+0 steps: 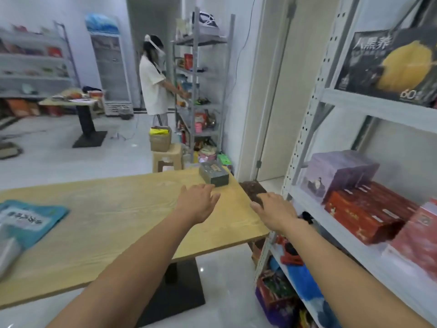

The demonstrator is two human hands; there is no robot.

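Both hands are hanging out front with fingers loose and spread, holding nothing. The left hand (198, 202) is hovering right by the dark box (214, 174), which is sitting at the far corner of the wooden table (118, 221). I'm guessing a one-sided nudge is going to shove it off that corner (the right hand (274, 211) is floating past the table edge near the metal shelf (299, 138), so nothing's backing the box up).

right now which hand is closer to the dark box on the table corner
Left. The left hand reaches over the table with fingertips at the near side of the dark box; contact unclear. The right hand is farther, beyond the table's right edge.
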